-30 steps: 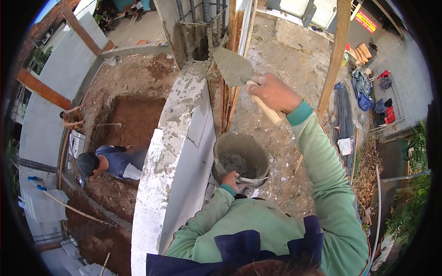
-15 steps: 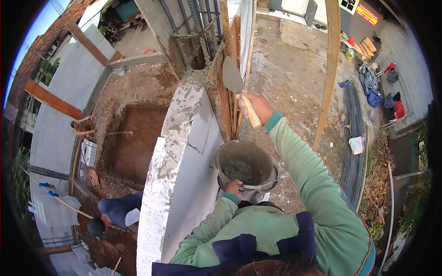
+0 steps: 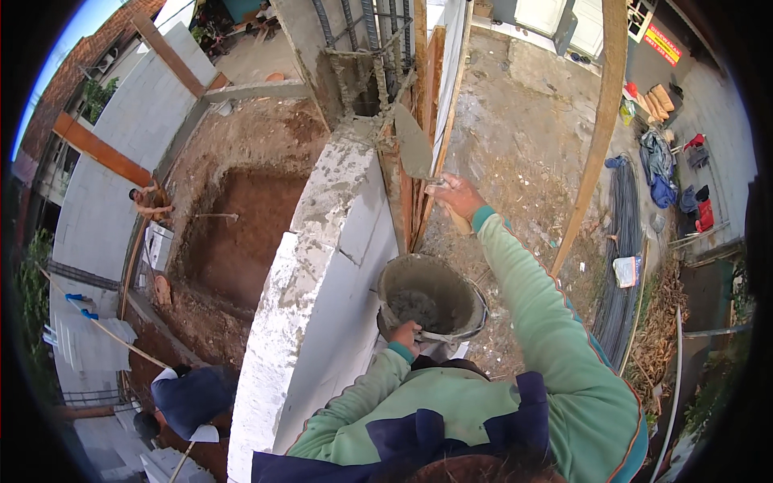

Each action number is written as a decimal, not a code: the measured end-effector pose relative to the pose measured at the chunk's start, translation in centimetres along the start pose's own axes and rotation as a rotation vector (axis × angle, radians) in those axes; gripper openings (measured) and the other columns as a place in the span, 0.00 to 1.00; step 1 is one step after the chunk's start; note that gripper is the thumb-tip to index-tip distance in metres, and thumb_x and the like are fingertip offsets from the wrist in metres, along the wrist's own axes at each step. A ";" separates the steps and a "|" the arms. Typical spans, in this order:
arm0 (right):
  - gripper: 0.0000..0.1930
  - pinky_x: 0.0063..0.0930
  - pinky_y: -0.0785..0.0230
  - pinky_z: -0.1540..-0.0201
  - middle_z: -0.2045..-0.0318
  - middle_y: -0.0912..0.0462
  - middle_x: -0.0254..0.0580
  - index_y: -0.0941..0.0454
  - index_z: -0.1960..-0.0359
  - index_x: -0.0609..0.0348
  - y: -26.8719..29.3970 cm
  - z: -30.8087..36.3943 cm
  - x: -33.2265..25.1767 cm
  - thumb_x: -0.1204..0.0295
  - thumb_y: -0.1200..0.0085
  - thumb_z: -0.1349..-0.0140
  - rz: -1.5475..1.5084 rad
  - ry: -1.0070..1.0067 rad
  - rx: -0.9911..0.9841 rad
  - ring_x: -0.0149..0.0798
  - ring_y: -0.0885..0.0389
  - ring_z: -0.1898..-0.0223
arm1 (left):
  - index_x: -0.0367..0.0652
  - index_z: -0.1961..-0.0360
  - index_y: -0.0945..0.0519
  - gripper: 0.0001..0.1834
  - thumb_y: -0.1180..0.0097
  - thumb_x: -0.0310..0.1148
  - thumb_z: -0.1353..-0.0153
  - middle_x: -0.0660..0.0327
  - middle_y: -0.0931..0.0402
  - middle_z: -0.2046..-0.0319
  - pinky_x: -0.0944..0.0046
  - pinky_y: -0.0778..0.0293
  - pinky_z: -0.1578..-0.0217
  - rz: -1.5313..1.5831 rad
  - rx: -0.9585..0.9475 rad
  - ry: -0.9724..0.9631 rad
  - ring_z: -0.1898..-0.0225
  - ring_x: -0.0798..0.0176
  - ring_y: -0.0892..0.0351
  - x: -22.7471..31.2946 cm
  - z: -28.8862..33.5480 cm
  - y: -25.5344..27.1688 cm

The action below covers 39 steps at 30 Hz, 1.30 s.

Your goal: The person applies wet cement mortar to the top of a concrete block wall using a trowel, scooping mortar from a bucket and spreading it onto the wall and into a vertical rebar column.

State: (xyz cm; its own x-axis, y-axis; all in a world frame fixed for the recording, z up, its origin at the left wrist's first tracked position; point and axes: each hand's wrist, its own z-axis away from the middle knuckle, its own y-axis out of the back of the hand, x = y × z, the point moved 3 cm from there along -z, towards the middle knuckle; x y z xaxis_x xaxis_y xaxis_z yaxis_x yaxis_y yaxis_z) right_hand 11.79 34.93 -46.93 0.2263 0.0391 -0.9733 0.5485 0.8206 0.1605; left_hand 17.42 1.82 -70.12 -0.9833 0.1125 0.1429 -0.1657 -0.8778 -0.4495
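My right hand (image 3: pixel 457 197) is wrapped round the wooden handle of a trowel (image 3: pixel 414 145). Its grey blade points up toward the wooden formwork boards (image 3: pixel 388 173) beside the column; whether it touches them I cannot tell. Below it, my left hand (image 3: pixel 406 336) grips the near rim of a mortar-stained bucket (image 3: pixel 459 302). Wet grey mortar (image 3: pixel 411 309) lies in the bottom of the bucket. Left of the bucket runs a white block wall (image 3: pixel 278 322), its top smeared with mortar. At the wall's far end, steel rebar (image 3: pixel 370 28) rises from the column.
Left of the wall lies a dug pit (image 3: pixel 241 225). One person (image 3: pixel 193 398) bends over at lower left; another (image 3: pixel 151 201) is beyond the pit. A slanting wooden pole (image 3: pixel 592 153) stands to my right, before a bundle of steel bars (image 3: pixel 620 266).
My right hand and the trowel have shifted slightly, with the blade turned closer to the formwork. My left hand stays on the bucket. The bending person's pose has changed.
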 end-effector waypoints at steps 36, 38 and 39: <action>0.07 0.37 0.40 0.63 0.74 0.21 0.37 0.16 0.75 0.51 -10.0 2.2 -31.2 0.68 0.46 0.45 2.322 1.029 0.318 0.38 0.24 0.66 | 0.40 0.60 0.28 0.19 0.41 0.36 0.52 0.51 0.38 0.45 0.45 0.31 0.58 0.011 0.229 -0.147 0.50 0.52 0.35 -3.0 -6.5 -3.2; 0.06 0.36 0.39 0.64 0.74 0.21 0.38 0.18 0.75 0.53 -10.8 3.3 -30.4 0.69 0.47 0.45 2.244 1.093 0.340 0.38 0.24 0.68 | 0.39 0.45 0.36 0.34 0.41 0.32 0.56 0.52 0.38 0.41 0.51 0.34 0.51 0.003 0.222 -0.150 0.46 0.53 0.37 -3.3 -8.1 -2.0; 0.05 0.36 0.39 0.64 0.75 0.22 0.37 0.20 0.74 0.53 -10.8 4.1 -29.6 0.69 0.47 0.45 2.238 1.093 0.366 0.39 0.24 0.69 | 0.39 0.39 0.39 0.40 0.41 0.31 0.58 0.52 0.38 0.39 0.53 0.35 0.49 -0.010 0.210 -0.155 0.45 0.54 0.37 -3.3 -8.4 -1.8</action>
State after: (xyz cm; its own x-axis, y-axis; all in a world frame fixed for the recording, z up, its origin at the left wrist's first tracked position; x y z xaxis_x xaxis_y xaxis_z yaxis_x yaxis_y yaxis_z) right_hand 2.49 22.55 -19.19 0.1571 0.5011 0.8510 0.2821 -0.8486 0.4476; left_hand 20.34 6.89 -77.18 -0.9559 0.0632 0.2868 -0.1404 -0.9561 -0.2571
